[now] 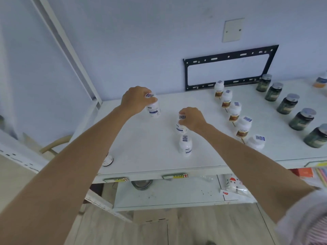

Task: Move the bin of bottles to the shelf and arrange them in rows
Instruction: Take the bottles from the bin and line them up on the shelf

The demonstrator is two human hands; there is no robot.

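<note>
My left hand (135, 99) grips the cap of a white bottle with a blue label (153, 109) at the back left of the white shelf top (141, 149). My right hand (192, 118) holds the cap of a second blue-label white bottle (180, 128) near the middle. A third blue-label bottle (185, 145) stands free just in front of that one. A row of several white bottles with brown labels (234, 112) runs diagonally to the right. Beyond it stands a row of several dark green bottles with silver caps (287, 104).
A round white lid or disc (108, 160) lies near the shelf's front left edge. A black metal bracket (228, 68) hangs on the wall behind. A lower shelf (168, 193) holds a metal bowl and packets. A white upright post (65, 45) stands at left.
</note>
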